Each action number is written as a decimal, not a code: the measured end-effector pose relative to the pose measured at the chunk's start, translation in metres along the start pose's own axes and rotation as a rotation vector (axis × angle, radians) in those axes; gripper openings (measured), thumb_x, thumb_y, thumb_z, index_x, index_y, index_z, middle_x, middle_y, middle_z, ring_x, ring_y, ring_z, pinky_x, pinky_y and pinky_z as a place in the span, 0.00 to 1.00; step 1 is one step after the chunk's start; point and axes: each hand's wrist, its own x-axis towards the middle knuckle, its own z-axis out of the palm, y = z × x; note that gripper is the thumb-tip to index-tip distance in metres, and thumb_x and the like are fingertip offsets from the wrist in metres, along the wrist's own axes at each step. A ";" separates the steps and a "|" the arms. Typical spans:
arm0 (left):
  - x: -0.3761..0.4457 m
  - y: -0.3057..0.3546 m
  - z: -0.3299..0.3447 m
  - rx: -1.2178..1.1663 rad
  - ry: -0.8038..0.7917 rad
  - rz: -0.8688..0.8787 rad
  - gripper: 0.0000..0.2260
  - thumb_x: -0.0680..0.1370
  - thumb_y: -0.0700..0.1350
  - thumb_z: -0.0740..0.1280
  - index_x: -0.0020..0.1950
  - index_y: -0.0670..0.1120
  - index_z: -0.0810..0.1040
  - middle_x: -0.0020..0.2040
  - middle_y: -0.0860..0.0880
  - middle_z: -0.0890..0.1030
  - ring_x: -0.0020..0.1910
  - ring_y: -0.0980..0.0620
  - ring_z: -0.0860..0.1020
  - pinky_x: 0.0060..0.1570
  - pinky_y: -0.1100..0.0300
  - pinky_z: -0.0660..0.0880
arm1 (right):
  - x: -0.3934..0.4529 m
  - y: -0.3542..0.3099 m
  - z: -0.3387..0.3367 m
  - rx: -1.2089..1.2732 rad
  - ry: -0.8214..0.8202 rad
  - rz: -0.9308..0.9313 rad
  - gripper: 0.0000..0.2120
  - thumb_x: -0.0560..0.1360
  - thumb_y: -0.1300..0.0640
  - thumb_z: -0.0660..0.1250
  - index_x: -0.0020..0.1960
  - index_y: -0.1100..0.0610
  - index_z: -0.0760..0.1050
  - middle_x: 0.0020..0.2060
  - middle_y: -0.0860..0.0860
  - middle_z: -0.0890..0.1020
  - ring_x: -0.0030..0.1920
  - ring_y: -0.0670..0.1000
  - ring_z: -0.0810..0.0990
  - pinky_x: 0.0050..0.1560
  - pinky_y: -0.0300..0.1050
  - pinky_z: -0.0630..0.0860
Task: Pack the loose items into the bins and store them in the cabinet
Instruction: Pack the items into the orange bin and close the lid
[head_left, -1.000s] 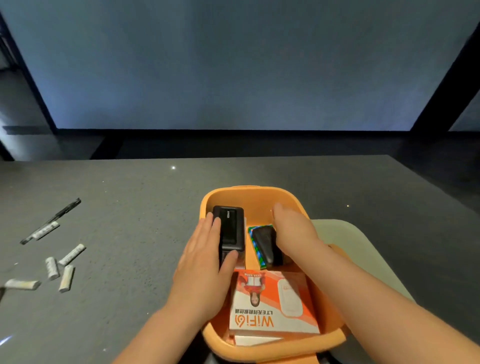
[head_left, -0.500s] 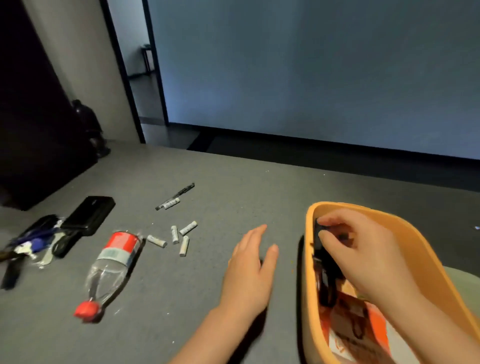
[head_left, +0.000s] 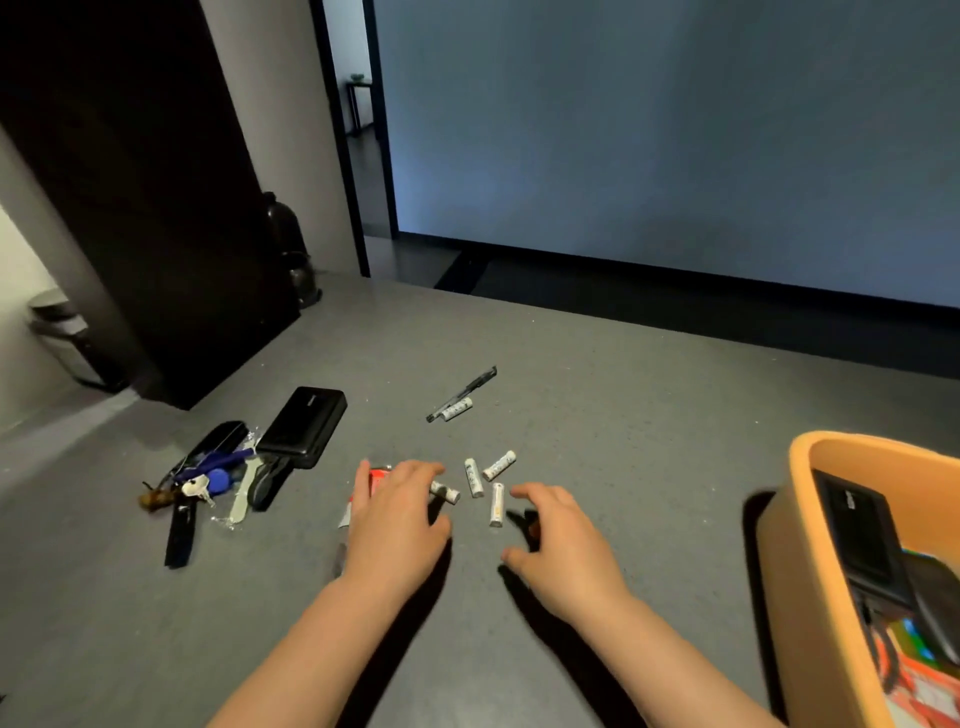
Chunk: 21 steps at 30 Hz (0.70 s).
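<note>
Both hands left orange bin (head_left: 810, 467), now over batteries (head_left: 474, 478) on table (head_left: 623, 415). Left hand (head_left: 397, 525) and right hand (head_left: 563, 540) loosely open, holding nothing. Batteries likely next.

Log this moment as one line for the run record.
phase: reaching for batteries | left hand: open, over bottle | right hand: open, empty | orange bin: partly packed

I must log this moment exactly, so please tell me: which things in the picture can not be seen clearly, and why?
- Bottle, head view: the left hand covers most of it.
- Orange bin, head view: cut off by the right and bottom edges, so its contents show only partly.
- Battery labels: too small to read.
- Key bundle: items overlap, hard to separate.
- Right hand: motion-blurred; contact with the table unclear.
</note>
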 end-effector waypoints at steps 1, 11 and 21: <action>0.008 -0.001 0.000 0.073 -0.027 0.035 0.22 0.73 0.49 0.66 0.68 0.54 0.69 0.66 0.56 0.71 0.69 0.56 0.66 0.72 0.51 0.35 | 0.014 -0.004 0.004 -0.019 0.014 -0.009 0.28 0.70 0.54 0.70 0.68 0.46 0.66 0.64 0.45 0.69 0.63 0.49 0.71 0.58 0.42 0.69; 0.086 0.003 0.023 0.404 -0.476 0.225 0.38 0.69 0.61 0.71 0.73 0.52 0.60 0.66 0.45 0.69 0.66 0.45 0.68 0.63 0.52 0.65 | 0.092 0.005 0.013 -0.343 -0.206 -0.058 0.47 0.61 0.36 0.76 0.74 0.45 0.60 0.75 0.51 0.59 0.74 0.54 0.55 0.71 0.50 0.59; 0.061 0.013 0.044 0.316 -0.417 0.193 0.20 0.79 0.53 0.62 0.68 0.48 0.64 0.65 0.45 0.66 0.65 0.44 0.64 0.52 0.52 0.71 | 0.061 0.038 0.030 -0.319 0.028 -0.296 0.23 0.72 0.36 0.62 0.63 0.46 0.74 0.63 0.50 0.74 0.59 0.55 0.71 0.57 0.48 0.67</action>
